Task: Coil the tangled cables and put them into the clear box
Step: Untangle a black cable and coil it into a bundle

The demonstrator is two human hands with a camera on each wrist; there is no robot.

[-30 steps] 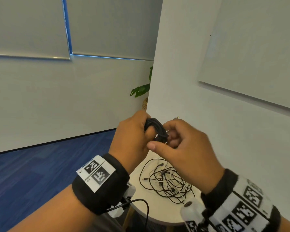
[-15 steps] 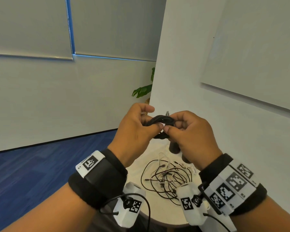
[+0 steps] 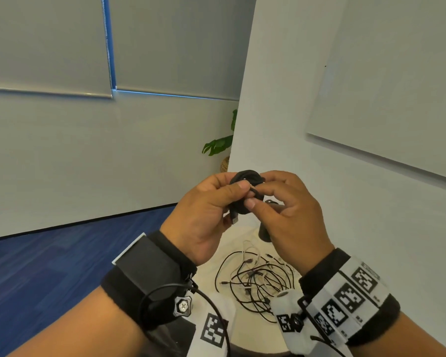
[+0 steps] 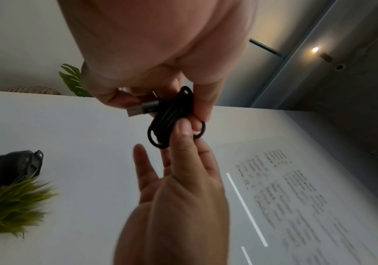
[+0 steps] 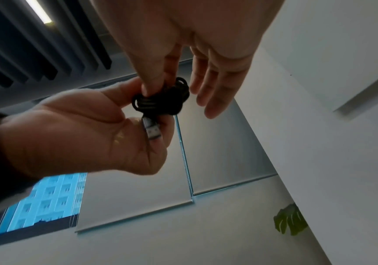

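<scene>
I hold a black cable wound into a small coil in the air above the table, with both hands on it. My left hand grips its left side between thumb and fingers, and a silver USB plug sticks out below. My right hand pinches the coil's right side with thumb and forefinger while its other fingers stay straight. A tangle of thin black and white cables lies on the round white table below my hands. No clear box is in view.
A dark cylinder stands on the table behind the tangle, partly hidden by my right hand. A small tuft of fake grass shows in the left wrist view. A white wall runs close on the right, with a leafy plant at its corner. Blue carpet lies to the left.
My right hand has come back onto the coil and now pinches it. The coil has turned more upright, and the plug end now hangs below my left thumb.
</scene>
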